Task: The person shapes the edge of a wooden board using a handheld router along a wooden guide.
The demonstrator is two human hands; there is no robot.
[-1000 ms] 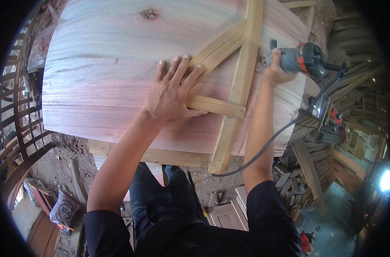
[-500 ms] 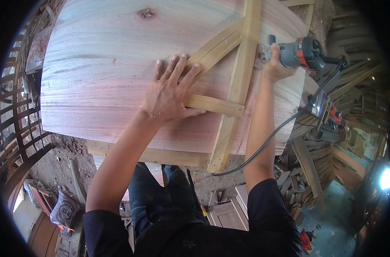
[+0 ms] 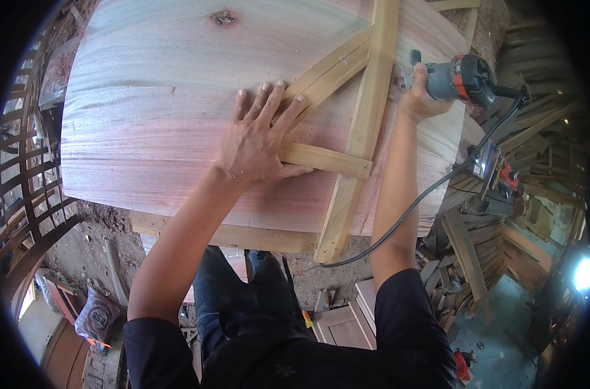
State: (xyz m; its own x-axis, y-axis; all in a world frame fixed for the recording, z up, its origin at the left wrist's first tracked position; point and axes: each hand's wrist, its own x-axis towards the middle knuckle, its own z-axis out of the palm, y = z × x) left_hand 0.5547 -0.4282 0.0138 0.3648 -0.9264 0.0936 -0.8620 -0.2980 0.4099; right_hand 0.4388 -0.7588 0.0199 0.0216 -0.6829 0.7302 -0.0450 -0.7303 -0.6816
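Observation:
A large pale-pink wooden panel (image 3: 145,123) lies in front of me, with a wooden guide frame on it. The frame has a long straight strip (image 3: 367,110), a slanted brace (image 3: 334,65) and a short crosspiece (image 3: 327,158). My left hand (image 3: 252,139) rests flat with fingers spread, touching the brace and crosspiece at their left ends. To the right of the long strip, my right hand (image 3: 424,100) is wrapped round a grey and black trim router (image 3: 443,79) with a red band. Its base is beside the strip; the bit is hidden.
The router's black cord (image 3: 431,189) loops down past my right forearm. Wood offcuts (image 3: 467,249) are piled at the right. A slatted rack (image 3: 22,168) stands at the left, near a stuffed sack (image 3: 97,316). Wooden panels (image 3: 347,324) lie near my legs.
Very little differs. The router, my right hand and the guide frame appear slightly farther right in the view. My left hand stays pressed at the same spot.

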